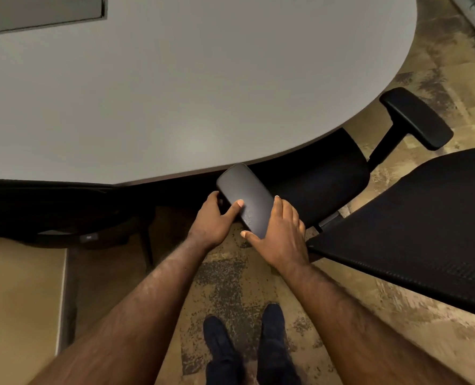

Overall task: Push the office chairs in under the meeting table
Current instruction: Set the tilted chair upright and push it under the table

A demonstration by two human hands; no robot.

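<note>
A black office chair (328, 179) stands at the curved edge of the grey meeting table (175, 93), its seat partly under the top. Its mesh backrest (425, 226) fills the right side, and its far armrest (417, 118) sticks out beyond the table. Both hands hold the chair's near armrest pad (244, 195), whose front tip touches the table edge. My left hand (216, 220) grips the pad's left side with the thumb on top. My right hand (278, 234) wraps its near right end.
Another black chair (50, 207) sits tucked under the table at the left. A flush grey hatch (44, 12) is set in the tabletop at the far left. A beige panel (19, 295) stands at the lower left. My shoes (244, 348) rest on mottled carpet.
</note>
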